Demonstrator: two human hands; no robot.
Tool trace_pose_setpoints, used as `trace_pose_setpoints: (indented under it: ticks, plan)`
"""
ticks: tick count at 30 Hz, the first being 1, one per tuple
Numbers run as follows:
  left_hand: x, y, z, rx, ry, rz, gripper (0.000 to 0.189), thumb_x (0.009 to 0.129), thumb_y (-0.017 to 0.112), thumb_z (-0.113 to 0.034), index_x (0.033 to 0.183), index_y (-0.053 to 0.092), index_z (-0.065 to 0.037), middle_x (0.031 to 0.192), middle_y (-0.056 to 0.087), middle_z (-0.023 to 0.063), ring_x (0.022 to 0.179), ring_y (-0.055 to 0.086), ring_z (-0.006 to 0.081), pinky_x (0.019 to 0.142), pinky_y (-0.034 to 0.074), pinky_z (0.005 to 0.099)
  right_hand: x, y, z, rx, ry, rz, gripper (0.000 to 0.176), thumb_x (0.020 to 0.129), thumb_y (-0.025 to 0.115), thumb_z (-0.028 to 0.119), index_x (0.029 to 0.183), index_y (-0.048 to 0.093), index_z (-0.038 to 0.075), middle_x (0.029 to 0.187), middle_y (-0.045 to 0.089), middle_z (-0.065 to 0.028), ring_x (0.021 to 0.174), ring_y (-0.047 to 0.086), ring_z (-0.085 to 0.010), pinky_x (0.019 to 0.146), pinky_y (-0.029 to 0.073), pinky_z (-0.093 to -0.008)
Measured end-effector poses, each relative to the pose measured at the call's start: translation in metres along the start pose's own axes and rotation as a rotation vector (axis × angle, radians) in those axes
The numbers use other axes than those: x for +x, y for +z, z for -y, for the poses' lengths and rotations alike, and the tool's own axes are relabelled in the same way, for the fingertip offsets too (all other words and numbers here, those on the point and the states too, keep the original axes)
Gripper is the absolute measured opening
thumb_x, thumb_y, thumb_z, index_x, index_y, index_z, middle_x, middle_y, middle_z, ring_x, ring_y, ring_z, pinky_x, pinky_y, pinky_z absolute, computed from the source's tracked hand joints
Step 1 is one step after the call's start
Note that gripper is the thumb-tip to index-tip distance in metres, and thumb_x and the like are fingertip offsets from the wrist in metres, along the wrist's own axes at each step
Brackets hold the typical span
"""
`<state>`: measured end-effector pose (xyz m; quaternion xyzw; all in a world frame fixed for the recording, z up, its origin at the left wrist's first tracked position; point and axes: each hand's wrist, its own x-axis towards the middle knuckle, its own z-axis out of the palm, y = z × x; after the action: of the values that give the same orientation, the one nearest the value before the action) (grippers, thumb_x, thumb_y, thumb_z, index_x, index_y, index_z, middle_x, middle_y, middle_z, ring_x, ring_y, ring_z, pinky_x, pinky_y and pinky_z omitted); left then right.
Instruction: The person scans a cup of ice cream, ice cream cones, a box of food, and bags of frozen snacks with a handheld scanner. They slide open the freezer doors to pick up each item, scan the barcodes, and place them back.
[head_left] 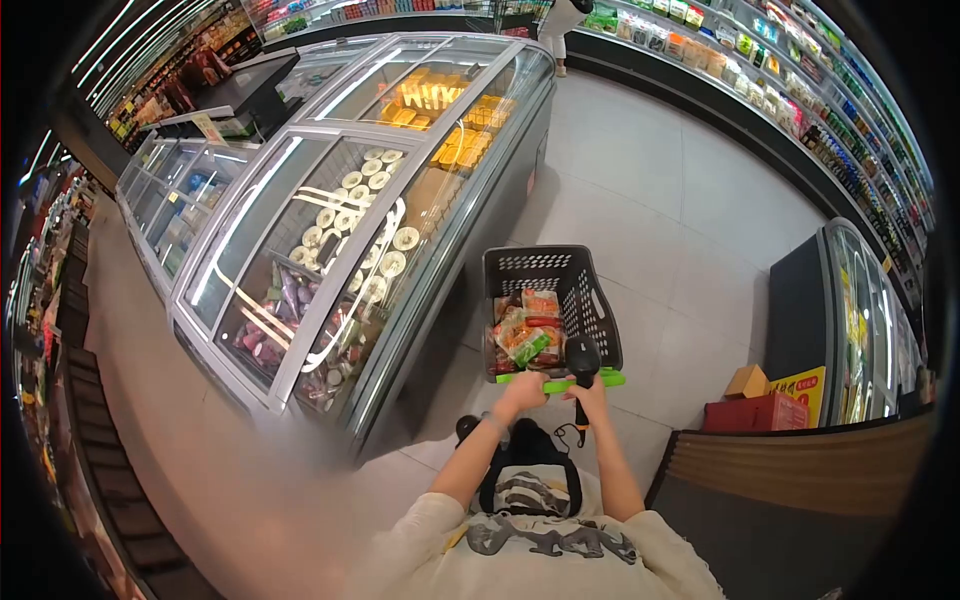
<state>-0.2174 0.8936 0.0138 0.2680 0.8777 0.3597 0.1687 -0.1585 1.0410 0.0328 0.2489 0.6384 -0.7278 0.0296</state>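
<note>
Both my hands are on the bright green handle (pixel 555 384) at the near edge of a dark grey basket (pixel 590 318). The fingers of my left hand (pixel 523 390) are wrapped round the handle's left part. On its right part my right hand (pixel 588 393) is closed, just below a black rounded device (pixel 582 356) that stands up at the handle. A dark cord hangs under that hand. Inside the basket lie several plastic packs with orange and red contents (pixel 540 306) and one green and white pack (pixel 528 346).
A long glass-topped freezer (pixel 420 345) with tubs and yellow packs runs along the left. Refrigerated shelves (pixel 720 78) line the back right. At the right stand another freezer (pixel 797 300), a red box (pixel 757 413) and a wooden-sided counter (pixel 790 465). Someone's legs (pixel 556 45) show at the top.
</note>
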Motion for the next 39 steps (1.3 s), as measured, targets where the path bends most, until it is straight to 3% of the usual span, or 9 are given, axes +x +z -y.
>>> trace_pose_setpoints:
  ticks: [5, 9, 14, 17, 26, 29, 33, 36, 39]
  plan:
    - [-0.063, 0.070, -0.023, -0.060, -0.005, 0.089, 0.017, 0.063, 0.057, -0.018, 0.073, 0.056, -0.004, 0.067, 0.057, 0.0191, 0.067, 0.056, 0.0358, 0.062, 0.044, 0.0435, -0.066, -0.035, -0.027, -0.174, -0.086, -0.106, 0.032, 0.057, 0.057, 0.003, 0.087, 0.048, -0.003, 0.072, 0.055, -0.0093, 0.051, 0.056, -0.0167, 0.045, 0.044, -0.0269]
    - [-0.108, 0.096, -0.045, -0.233, 0.168, 0.136, 0.022, 0.068, 0.056, -0.017, 0.085, 0.050, -0.002, 0.070, 0.056, 0.0207, 0.069, 0.055, 0.0369, 0.061, 0.042, 0.0438, -0.115, -0.052, -0.036, -0.269, -0.087, -0.243, 0.028, 0.059, 0.057, 0.006, 0.084, 0.049, -0.003, 0.068, 0.054, -0.0082, 0.048, 0.054, -0.0158, 0.044, 0.043, -0.0264]
    - [-0.175, 0.092, -0.043, -0.201, 0.173, 0.196, 0.023, 0.069, 0.055, -0.013, 0.087, 0.047, -0.001, 0.072, 0.056, 0.0202, 0.071, 0.054, 0.0372, 0.061, 0.042, 0.0433, -0.176, -0.032, -0.075, -0.148, -0.050, -0.310, 0.022, 0.059, 0.057, 0.007, 0.080, 0.050, 0.001, 0.064, 0.054, -0.0066, 0.043, 0.053, -0.0153, 0.040, 0.042, -0.0240]
    - [-0.219, 0.082, -0.028, -0.130, 0.172, 0.098, 0.020, 0.065, 0.057, -0.013, 0.081, 0.052, -0.003, 0.071, 0.057, 0.0182, 0.071, 0.055, 0.0351, 0.062, 0.043, 0.0426, -0.230, 0.002, -0.084, -0.076, -0.051, -0.335, 0.020, 0.061, 0.056, 0.008, 0.079, 0.050, 0.001, 0.065, 0.056, -0.0076, 0.045, 0.055, -0.0166, 0.040, 0.042, -0.0247]
    - [-0.296, 0.037, 0.012, 0.307, 0.116, 0.223, 0.026, 0.057, 0.057, -0.021, 0.080, 0.064, -0.011, 0.072, 0.060, 0.0149, 0.073, 0.059, 0.0297, 0.066, 0.047, 0.0385, -0.327, 0.086, -0.143, 0.094, -0.048, -0.230, 0.034, 0.060, 0.059, 0.006, 0.091, 0.048, -0.003, 0.071, 0.058, -0.0110, 0.057, 0.061, -0.0202, 0.042, 0.042, -0.0252]
    - [-0.328, 0.027, 0.022, 0.340, 0.161, 0.252, 0.028, 0.056, 0.055, -0.017, 0.082, 0.065, -0.013, 0.073, 0.061, 0.0142, 0.073, 0.058, 0.0300, 0.066, 0.047, 0.0383, -0.359, 0.108, -0.171, -0.085, -0.161, -0.200, 0.037, 0.053, 0.062, 0.010, 0.085, 0.049, -0.002, 0.065, 0.053, -0.0077, 0.056, 0.050, -0.0196, 0.053, 0.041, -0.0296]
    - [-0.394, 0.024, 0.020, 0.322, 0.167, 0.262, 0.027, 0.055, 0.056, -0.020, 0.080, 0.064, -0.012, 0.071, 0.060, 0.0148, 0.073, 0.058, 0.0306, 0.066, 0.047, 0.0388, -0.412, 0.118, -0.196, -0.211, -0.074, -0.091, 0.045, 0.053, 0.065, 0.014, 0.094, 0.050, 0.000, 0.082, 0.054, -0.0094, 0.075, 0.052, -0.0229, 0.067, 0.040, -0.0313]
    - [-0.453, 0.038, 0.021, 0.289, 0.130, 0.185, 0.027, 0.054, 0.056, -0.018, 0.079, 0.064, -0.011, 0.070, 0.060, 0.0154, 0.072, 0.058, 0.0308, 0.065, 0.047, 0.0384, -0.458, 0.123, -0.215, -0.244, -0.121, -0.059, 0.047, 0.054, 0.065, 0.014, 0.096, 0.049, 0.001, 0.082, 0.055, -0.0099, 0.074, 0.053, -0.0245, 0.067, 0.041, -0.0322]
    - [-0.517, 0.065, 0.020, 0.237, 0.053, 0.097, 0.029, 0.053, 0.055, -0.016, 0.080, 0.065, -0.010, 0.070, 0.059, 0.0162, 0.071, 0.058, 0.0315, 0.065, 0.047, 0.0384, -0.511, 0.124, -0.221, -0.264, -0.183, -0.095, 0.041, 0.051, 0.069, 0.012, 0.087, 0.051, 0.002, 0.072, 0.052, -0.0064, 0.066, 0.051, -0.0181, 0.059, 0.041, -0.0307]
